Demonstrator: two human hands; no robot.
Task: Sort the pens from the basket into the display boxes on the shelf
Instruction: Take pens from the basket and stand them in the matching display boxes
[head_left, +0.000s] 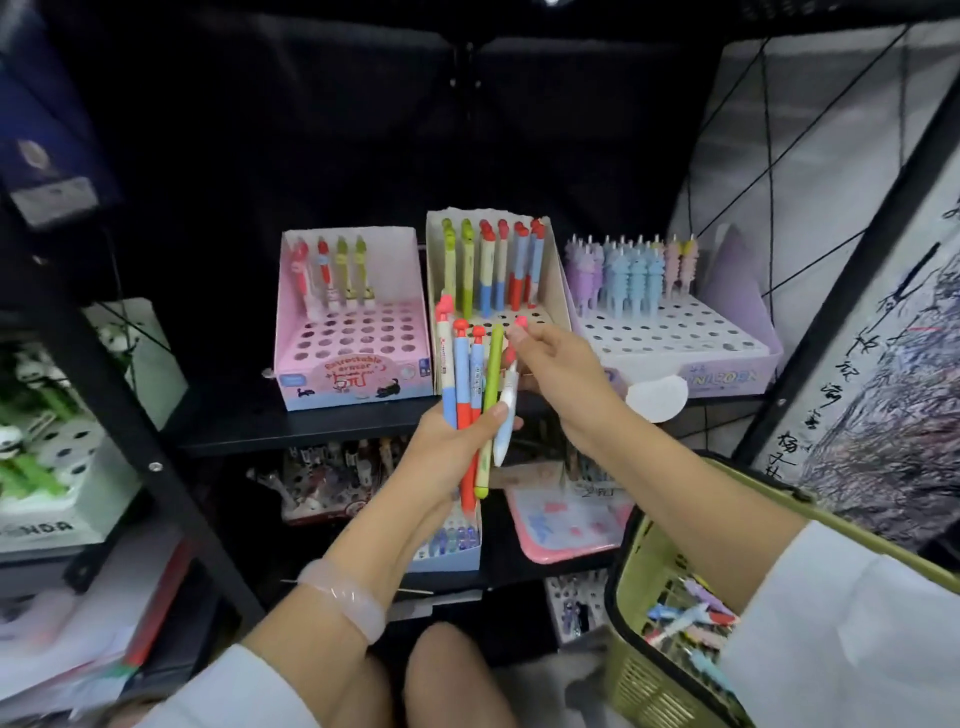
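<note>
Gripping a fan of pens in our left hand, we pinch one pink-topped pen with our right hand. Display boxes stand on the dark shelf at twelve o'clock; the green basket sits at four o'clock.

Worn on the head, looking forward and down, close to the shelf, basket near right.

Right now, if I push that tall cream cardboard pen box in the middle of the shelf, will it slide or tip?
The tall cream cardboard display box probably feels light, being thin card. It may tip backward rather than slide: its upright pens crowd the back rows, front holes empty. It also stands close between the pink box and the lilac box, so pushing sideways likely nudges those.
</note>
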